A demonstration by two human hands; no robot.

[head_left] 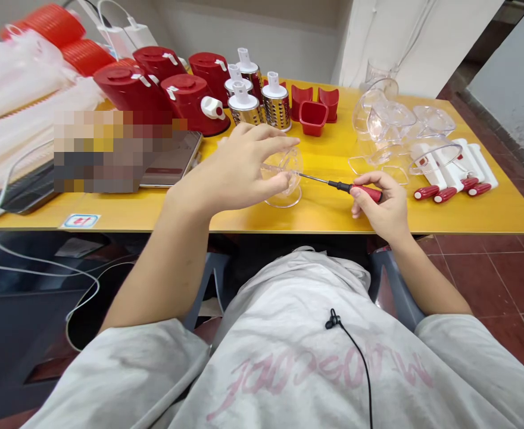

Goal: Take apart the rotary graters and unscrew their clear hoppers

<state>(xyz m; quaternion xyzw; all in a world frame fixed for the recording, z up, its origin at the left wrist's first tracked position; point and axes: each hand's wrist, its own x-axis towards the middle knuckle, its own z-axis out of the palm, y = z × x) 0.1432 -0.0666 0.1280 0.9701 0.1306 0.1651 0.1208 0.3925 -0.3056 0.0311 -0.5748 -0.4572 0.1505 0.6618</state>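
Observation:
My right hand [384, 205] is closed round the red handle of a screwdriver [367, 192]. Its thin metal shaft points left, with the tip at a clear plastic part [294, 164]. That part has a round rim and sits low over the table near the front edge. Curved over its left side, my left hand [248, 167] grips it, with the thumb below and the fingers above. The palm hides much of the part, and whether a screw is at the tip cannot be made out.
Red machine bodies [190, 98], metal grater drums [277, 104] and small red pushers [313, 116] stand behind my hands on the yellow table [244, 223]. Clear plastic housings [391, 119] and white handles with red grips [445, 173] lie right. A tablet [172, 158] lies left.

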